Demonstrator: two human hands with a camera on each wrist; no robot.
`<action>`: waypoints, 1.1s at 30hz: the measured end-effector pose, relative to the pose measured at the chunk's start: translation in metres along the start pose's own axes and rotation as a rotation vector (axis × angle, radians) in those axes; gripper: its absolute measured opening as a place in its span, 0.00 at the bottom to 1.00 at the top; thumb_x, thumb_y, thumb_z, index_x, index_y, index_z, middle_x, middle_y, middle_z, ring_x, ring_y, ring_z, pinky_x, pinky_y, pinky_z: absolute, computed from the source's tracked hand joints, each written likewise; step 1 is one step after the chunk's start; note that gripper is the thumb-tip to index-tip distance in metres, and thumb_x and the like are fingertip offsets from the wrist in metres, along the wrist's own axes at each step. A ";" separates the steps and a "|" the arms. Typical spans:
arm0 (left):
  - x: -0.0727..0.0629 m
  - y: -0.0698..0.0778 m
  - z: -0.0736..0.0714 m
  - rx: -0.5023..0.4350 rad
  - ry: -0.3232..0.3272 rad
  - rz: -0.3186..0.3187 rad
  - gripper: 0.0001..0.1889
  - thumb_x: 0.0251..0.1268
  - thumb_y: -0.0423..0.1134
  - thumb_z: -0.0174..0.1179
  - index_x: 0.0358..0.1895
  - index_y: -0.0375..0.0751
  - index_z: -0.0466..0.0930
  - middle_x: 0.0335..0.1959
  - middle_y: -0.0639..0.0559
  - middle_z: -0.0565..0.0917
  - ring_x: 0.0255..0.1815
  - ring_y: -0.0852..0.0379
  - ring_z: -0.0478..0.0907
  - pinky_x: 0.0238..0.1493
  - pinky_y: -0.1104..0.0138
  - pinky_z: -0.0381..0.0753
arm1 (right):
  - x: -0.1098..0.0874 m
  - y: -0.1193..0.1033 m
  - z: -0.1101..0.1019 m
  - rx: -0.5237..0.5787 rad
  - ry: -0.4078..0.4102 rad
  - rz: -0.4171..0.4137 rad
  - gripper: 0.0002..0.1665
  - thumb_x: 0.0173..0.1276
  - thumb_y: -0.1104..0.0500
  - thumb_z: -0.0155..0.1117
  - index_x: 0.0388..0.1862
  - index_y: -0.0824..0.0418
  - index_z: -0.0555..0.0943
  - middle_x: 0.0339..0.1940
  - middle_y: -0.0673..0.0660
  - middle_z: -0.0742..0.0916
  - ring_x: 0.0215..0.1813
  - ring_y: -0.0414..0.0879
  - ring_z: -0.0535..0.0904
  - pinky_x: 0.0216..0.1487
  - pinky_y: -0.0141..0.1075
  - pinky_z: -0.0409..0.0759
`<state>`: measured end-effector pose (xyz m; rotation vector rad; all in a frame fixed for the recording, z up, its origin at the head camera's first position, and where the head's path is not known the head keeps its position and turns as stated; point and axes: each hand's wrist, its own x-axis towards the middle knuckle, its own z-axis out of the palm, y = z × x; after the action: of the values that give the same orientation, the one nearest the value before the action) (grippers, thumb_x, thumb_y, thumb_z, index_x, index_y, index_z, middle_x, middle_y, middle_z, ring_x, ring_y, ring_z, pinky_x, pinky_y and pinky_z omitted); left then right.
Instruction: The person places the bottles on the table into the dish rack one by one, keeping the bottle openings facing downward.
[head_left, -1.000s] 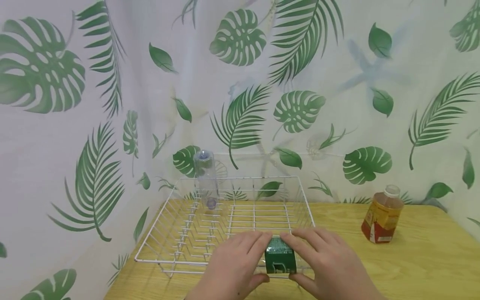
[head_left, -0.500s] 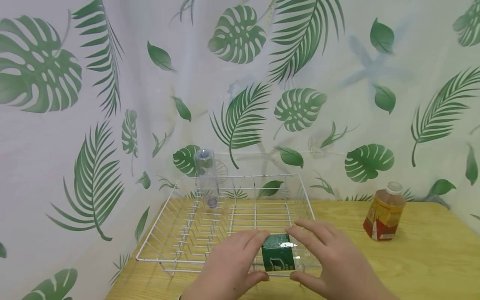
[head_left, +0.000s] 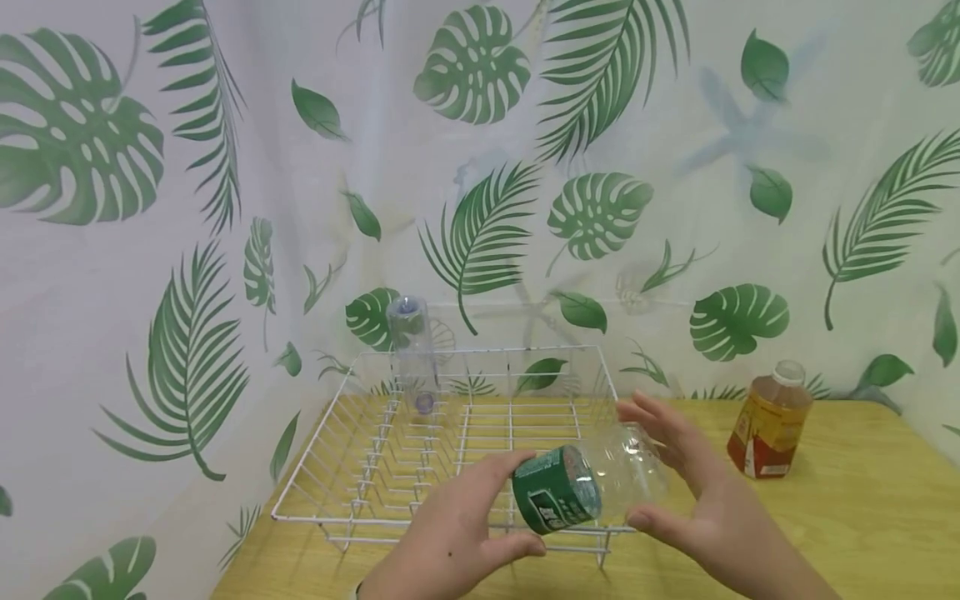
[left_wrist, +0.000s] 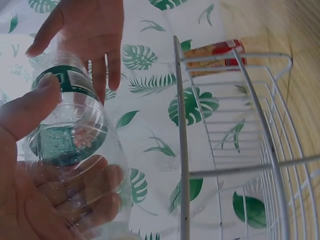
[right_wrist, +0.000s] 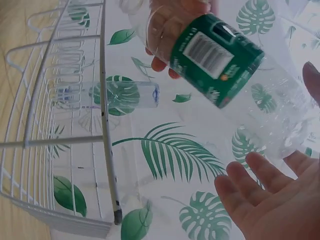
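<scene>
A clear plastic bottle with a green label [head_left: 551, 492] is held tilted over the front of the white wire rack [head_left: 450, 525]. My left hand [head_left: 457, 529] grips it. In the left wrist view its thumb presses on the label side of the bottle [left_wrist: 112, 165], and the curled fingers show through the clear plastic behind. My right hand [head_left: 712, 508] is spread at the bottle's other end, its fingers extended. In the right wrist view the open palm [right_wrist: 285, 200] faces up beside the clear end of the bottle [right_wrist: 280, 120].
A slim clear bottle [head_left: 414, 358] with bluish ends stands in the rack's back left. On the wooden table [head_left: 847, 517], to the right, stands a bottle with a yellow and red label [head_left: 771, 421]. A leaf-patterned curtain [head_left: 487, 250] hangs behind and to the left.
The green-labelled bottle has turned from level to tilted, more of its clear end showing. My right hand has loosened and drawn off to the right; my left keeps its hold.
</scene>
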<state>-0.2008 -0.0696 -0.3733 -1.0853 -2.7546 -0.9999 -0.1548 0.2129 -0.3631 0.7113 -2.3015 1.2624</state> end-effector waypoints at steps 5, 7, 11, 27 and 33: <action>0.001 0.000 0.000 -0.280 -0.036 -0.009 0.38 0.60 0.58 0.71 0.73 0.69 0.64 0.62 0.67 0.77 0.61 0.59 0.76 0.58 0.53 0.79 | 0.002 0.003 0.000 0.352 -0.042 -0.009 0.55 0.66 0.72 0.67 0.84 0.53 0.49 0.78 0.62 0.66 0.73 0.42 0.68 0.67 0.28 0.69; 0.002 0.000 0.003 -0.404 -0.061 0.003 0.36 0.62 0.55 0.70 0.73 0.70 0.64 0.61 0.67 0.77 0.61 0.59 0.76 0.60 0.53 0.77 | 0.001 0.004 0.002 0.506 -0.065 0.006 0.51 0.71 0.68 0.65 0.84 0.54 0.47 0.79 0.61 0.63 0.74 0.44 0.67 0.67 0.31 0.71; 0.003 0.000 0.014 -0.641 -0.128 0.057 0.34 0.67 0.53 0.67 0.74 0.69 0.63 0.65 0.64 0.76 0.67 0.58 0.73 0.65 0.54 0.71 | 0.000 0.004 0.009 0.734 -0.109 0.033 0.48 0.77 0.59 0.61 0.84 0.54 0.44 0.81 0.60 0.61 0.77 0.48 0.64 0.69 0.35 0.70; 0.011 -0.003 0.050 -0.796 -0.338 0.182 0.35 0.71 0.61 0.58 0.77 0.63 0.58 0.69 0.63 0.73 0.71 0.61 0.68 0.68 0.65 0.68 | -0.006 -0.002 0.025 0.948 -0.176 0.069 0.39 0.80 0.52 0.56 0.82 0.56 0.51 0.77 0.63 0.68 0.76 0.53 0.64 0.71 0.42 0.69; 0.012 -0.005 0.053 -0.771 -0.356 0.183 0.34 0.72 0.58 0.59 0.77 0.63 0.58 0.67 0.63 0.75 0.70 0.62 0.69 0.67 0.65 0.69 | -0.008 0.003 0.026 0.949 -0.185 0.042 0.37 0.79 0.53 0.58 0.79 0.61 0.56 0.72 0.65 0.73 0.73 0.55 0.69 0.69 0.43 0.72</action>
<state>-0.2016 -0.0349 -0.4153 -1.6941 -2.4425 -2.0973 -0.1532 0.1938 -0.3830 1.0952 -1.7407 2.4119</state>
